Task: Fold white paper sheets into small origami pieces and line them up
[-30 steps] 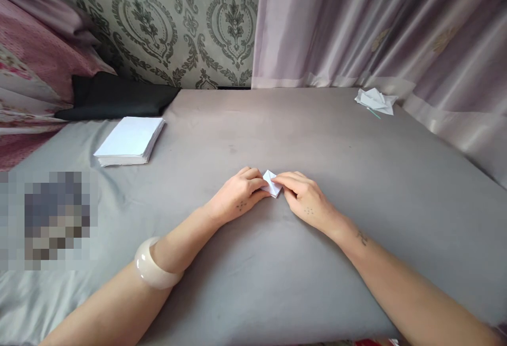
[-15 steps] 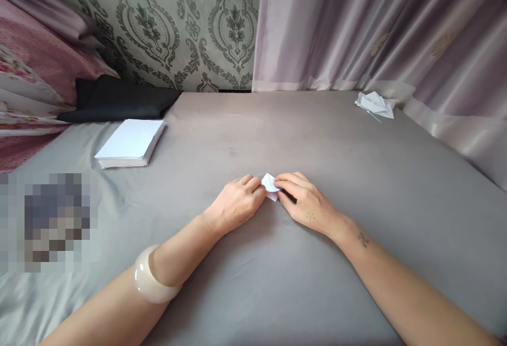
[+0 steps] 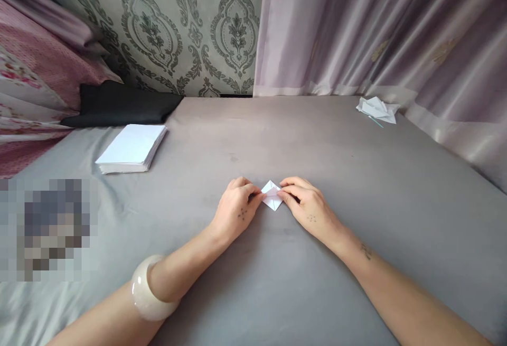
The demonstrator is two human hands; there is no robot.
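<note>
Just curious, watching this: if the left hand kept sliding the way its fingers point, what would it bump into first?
The left hand points right, so it would meet the small folded paper it already touches, then probably the right hand just beyond.

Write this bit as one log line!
left hand: pinching folded paper | right hand: pinching folded paper | paper stack: far left

Matt white folded paper (image 3: 272, 197) lies on smooth grey cloth (image 3: 277, 140); the pale bangle (image 3: 147, 289) looks glossy.
</note>
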